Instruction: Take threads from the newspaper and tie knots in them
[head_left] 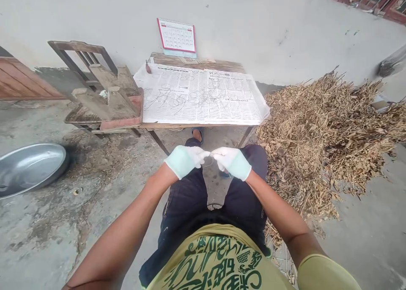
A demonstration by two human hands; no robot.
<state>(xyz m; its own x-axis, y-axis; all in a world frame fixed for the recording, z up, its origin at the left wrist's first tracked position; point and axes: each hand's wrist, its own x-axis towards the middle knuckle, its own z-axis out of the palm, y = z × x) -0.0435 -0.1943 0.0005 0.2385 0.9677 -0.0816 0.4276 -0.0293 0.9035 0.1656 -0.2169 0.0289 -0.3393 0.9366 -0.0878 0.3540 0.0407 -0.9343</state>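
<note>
Both my hands wear pale gloves and meet above my knees. My left hand [185, 159] is closed in a pinch, fingertips pointing right. My right hand [231, 161] is also pinched, fingertips pointing left. Between the two sets of fingertips runs a very thin loop of wire or thread [208, 163], hard to make out. In front of my knees stands a low wooden table [196, 62] covered with a spread newspaper [203, 96]. Neither hand touches the table.
A desk calendar [177, 38] leans against the wall behind the table. A worn wooden chair [98, 95] with a block on it stands at the left. A metal basin [30, 167] lies on the concrete far left. A heap of dry stalks [330, 133] fills the right.
</note>
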